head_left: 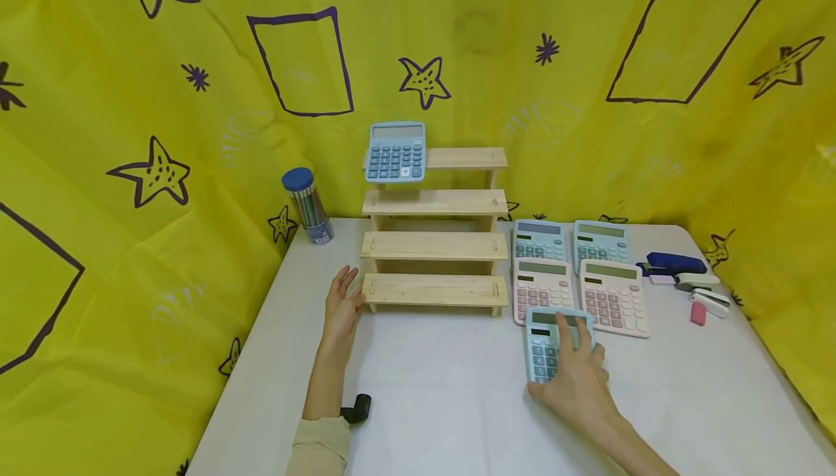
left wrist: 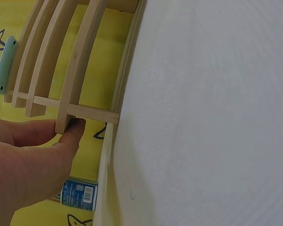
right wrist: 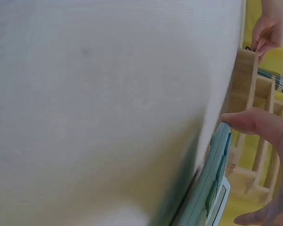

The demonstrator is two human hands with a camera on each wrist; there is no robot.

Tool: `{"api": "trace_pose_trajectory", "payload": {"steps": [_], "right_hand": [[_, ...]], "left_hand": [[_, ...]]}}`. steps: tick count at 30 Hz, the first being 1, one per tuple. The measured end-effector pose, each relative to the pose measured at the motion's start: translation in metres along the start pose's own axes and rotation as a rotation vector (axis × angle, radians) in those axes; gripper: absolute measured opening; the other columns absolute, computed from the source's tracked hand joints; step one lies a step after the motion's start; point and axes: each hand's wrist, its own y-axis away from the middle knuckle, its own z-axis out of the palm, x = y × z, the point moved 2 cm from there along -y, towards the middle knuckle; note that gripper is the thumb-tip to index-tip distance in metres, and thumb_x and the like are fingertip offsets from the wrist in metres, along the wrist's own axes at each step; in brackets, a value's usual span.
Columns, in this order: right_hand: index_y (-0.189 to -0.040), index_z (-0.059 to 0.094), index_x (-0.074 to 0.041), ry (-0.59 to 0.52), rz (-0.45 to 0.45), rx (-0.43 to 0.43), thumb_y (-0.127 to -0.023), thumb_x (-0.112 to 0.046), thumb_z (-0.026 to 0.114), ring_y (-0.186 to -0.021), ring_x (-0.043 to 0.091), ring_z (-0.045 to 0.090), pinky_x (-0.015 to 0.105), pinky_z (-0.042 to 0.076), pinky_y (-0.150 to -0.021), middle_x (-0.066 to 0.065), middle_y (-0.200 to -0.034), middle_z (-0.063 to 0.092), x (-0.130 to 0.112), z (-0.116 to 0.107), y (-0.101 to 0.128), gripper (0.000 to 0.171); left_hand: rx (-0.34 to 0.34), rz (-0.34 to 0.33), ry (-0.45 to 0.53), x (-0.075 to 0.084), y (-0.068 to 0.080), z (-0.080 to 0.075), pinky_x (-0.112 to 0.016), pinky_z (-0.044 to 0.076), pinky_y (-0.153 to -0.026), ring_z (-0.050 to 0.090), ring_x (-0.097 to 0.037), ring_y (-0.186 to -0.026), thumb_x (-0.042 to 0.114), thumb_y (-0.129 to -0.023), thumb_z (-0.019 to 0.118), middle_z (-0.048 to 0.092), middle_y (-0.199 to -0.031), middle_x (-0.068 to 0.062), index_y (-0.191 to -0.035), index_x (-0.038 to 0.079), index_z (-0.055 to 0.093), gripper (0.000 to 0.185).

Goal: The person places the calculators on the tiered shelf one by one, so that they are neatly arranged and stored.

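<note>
My left hand (head_left: 341,314) is at the left end of the lowest step of a four-step wooden display stand (head_left: 434,289). In the left wrist view its thumb and a finger pinch the end of that board. On the right, my right hand (head_left: 578,383) grips a light blue calculator (head_left: 542,353), thumb at its lower left corner and fingers spread over its top and right side. Its edge shows under the thumb in the right wrist view. Another blue calculator (head_left: 395,151) leans at the left of the top step.
Two pink calculators (head_left: 612,298) and two blue ones (head_left: 601,244) lie beyond my right hand. Staplers (head_left: 673,263) and a pink eraser (head_left: 698,313) are farther right. A blue-lidded pencil tub (head_left: 308,207) stands left of the stand. A black object (head_left: 358,408) lies by my left forearm.
</note>
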Motion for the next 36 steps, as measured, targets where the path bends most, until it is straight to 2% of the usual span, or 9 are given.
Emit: {"api": "trace_pose_trajectory", "payload": {"steps": [6,11,19,23,27,32,36], "right_hand": [[-0.164,0.016,-0.003,-0.033,-0.042,0.015,-0.057,-0.028,0.099,-0.126,0.066,0.033,0.085,0.042,-0.079,0.04,-0.159,0.016,-0.017,-0.02,-0.006,0.137],[-0.163,0.019,-0.002,-0.069,-0.098,0.05,-0.06,-0.026,0.099,-0.136,0.067,0.028,0.085,0.038,-0.09,0.038,-0.16,0.016,-0.039,-0.044,-0.02,0.132],[-0.163,0.02,-0.003,-0.094,-0.18,0.112,-0.062,-0.027,0.098,-0.135,0.067,0.031,0.084,0.04,-0.089,0.037,-0.162,0.016,-0.07,-0.075,-0.055,0.13],[-0.164,0.02,-0.004,-0.107,-0.217,0.134,-0.064,-0.027,0.097,-0.139,0.067,0.028,0.085,0.04,-0.089,0.036,-0.163,0.016,-0.085,-0.088,-0.077,0.128],[-0.165,0.018,-0.006,-0.123,-0.235,0.126,-0.068,-0.029,0.096,-0.14,0.066,0.027,0.084,0.038,-0.093,0.034,-0.165,0.016,-0.103,-0.101,-0.101,0.127],[-0.166,0.015,-0.007,-0.129,-0.233,0.109,-0.07,-0.031,0.094,-0.142,0.066,0.025,0.084,0.034,-0.099,0.033,-0.166,0.014,-0.129,-0.114,-0.136,0.127],[-0.167,0.016,-0.011,-0.148,-0.214,0.102,-0.07,-0.033,0.092,-0.14,0.066,0.027,0.08,0.038,-0.099,0.029,-0.167,0.012,-0.15,-0.118,-0.169,0.124]], "left_hand": [[0.003,0.0,-0.002,0.0,-0.001,-0.001,-0.03,0.045,-0.099,0.027,-0.04,-0.154,-0.019,-0.094,0.045,0.027,-0.169,-0.012,-0.165,0.007,0.018,0.081],[0.009,-0.005,-0.011,0.0,-0.001,-0.002,-0.037,0.041,-0.108,0.029,-0.037,-0.153,-0.018,-0.094,0.045,0.028,-0.169,-0.012,-0.165,0.007,0.019,0.08],[0.002,-0.003,-0.009,0.0,-0.001,0.0,-0.046,0.036,-0.115,0.027,-0.039,-0.154,-0.017,-0.093,0.046,0.028,-0.169,-0.012,-0.165,0.008,0.019,0.081],[0.007,-0.006,-0.01,0.0,-0.001,0.0,-0.043,0.037,-0.113,0.026,-0.04,-0.154,-0.018,-0.092,0.047,0.028,-0.169,-0.011,-0.165,0.009,0.019,0.083],[0.003,0.003,-0.003,-0.002,-0.001,0.0,-0.034,0.044,-0.103,0.027,-0.043,-0.153,-0.019,-0.092,0.045,0.027,-0.169,-0.014,-0.165,0.007,0.018,0.082],[0.001,0.004,0.005,-0.001,-0.001,0.0,-0.031,0.046,-0.1,0.027,-0.043,-0.153,-0.02,-0.092,0.044,0.026,-0.169,-0.015,-0.165,0.005,0.017,0.082],[0.01,0.004,0.003,0.0,-0.001,0.0,-0.027,0.047,-0.096,0.029,-0.043,-0.152,-0.02,-0.092,0.044,0.027,-0.169,-0.014,-0.165,0.006,0.019,0.081]]}}
